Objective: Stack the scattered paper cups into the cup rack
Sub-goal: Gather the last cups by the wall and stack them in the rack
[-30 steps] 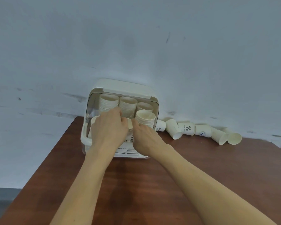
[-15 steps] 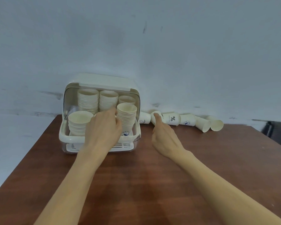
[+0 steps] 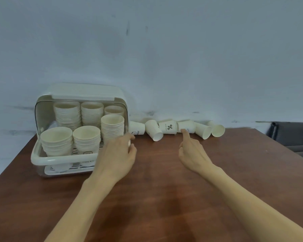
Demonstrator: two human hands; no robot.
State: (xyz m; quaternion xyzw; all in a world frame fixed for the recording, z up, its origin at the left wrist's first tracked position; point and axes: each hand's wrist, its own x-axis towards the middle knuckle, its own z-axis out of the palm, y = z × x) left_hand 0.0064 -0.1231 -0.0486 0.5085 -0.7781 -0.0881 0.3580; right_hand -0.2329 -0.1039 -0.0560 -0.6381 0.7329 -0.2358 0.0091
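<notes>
A: Reaching out over the brown table, both bare forearms come in from the bottom edge. Nearest the rack is the left hand, fingers loosely curled, and I can see nothing held in it.

B: Agreed, it hangs just beside the rack's right front corner, its fingertips close to the cup lying nearest the rack. And the right hand?

A: Index finger straight out, the others folded under, holding nothing. That fingertip is at the side of a tipped cup in the row; whether it actually touches, I cannot tell.

B: Now the cup rack, a cream box with its lid swung up, on the table's left side. Front row: two low stacks and a taller one on the right.

A: Behind those, three more stacks against the back, the left one standing highest.

B: Further back, the loose cups lie on their sides in a line along the wall. First, a cup just beside the rack, then one with its mouth turned toward us.

A: Next comes the percent-sign cup, then the pointed-at one, then two showing open mouths at the far right end, touching each other.

B: Off the table's right edge, a dark chair.
</notes>
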